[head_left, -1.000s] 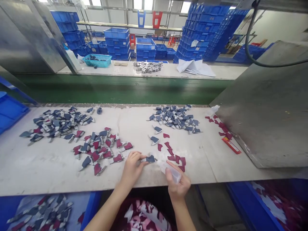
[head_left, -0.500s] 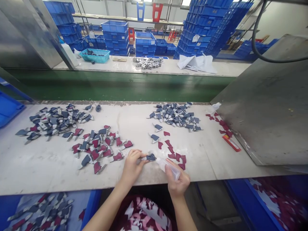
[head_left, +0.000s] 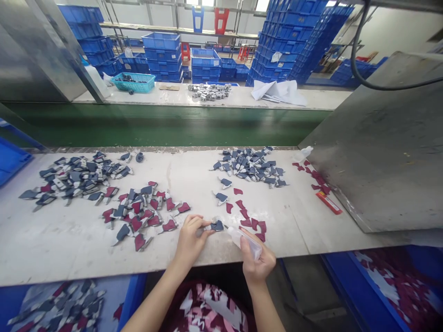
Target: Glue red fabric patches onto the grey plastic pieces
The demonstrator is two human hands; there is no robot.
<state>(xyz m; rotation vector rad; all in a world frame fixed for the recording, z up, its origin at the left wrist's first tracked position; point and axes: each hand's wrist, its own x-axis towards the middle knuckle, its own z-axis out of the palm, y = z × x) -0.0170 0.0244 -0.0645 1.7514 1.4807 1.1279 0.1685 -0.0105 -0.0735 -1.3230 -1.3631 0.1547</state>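
The clear bottle [head_left: 254, 249] in the right grip [head_left: 260, 268] has seemingly eased back toward four o'clock from the navy piece [head_left: 218, 226] the left grip [head_left: 188, 240] pinches.

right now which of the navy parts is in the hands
The navy part pinched by the left hand, near the tip of the bottle; no other navy part is held.

We log bright, diffuse light; windows [head_left: 262, 5] far beyond the left hand [head_left: 189, 237] and right hand [head_left: 258, 262] are blown out. Tabletop [head_left: 188, 173] ahead: pale sheen, soft shadows. Metal panel [head_left: 380, 143] to the right: dull glare. Below the hands, dim. Distant crates [head_left: 161, 42] soft; outer edges stretched.
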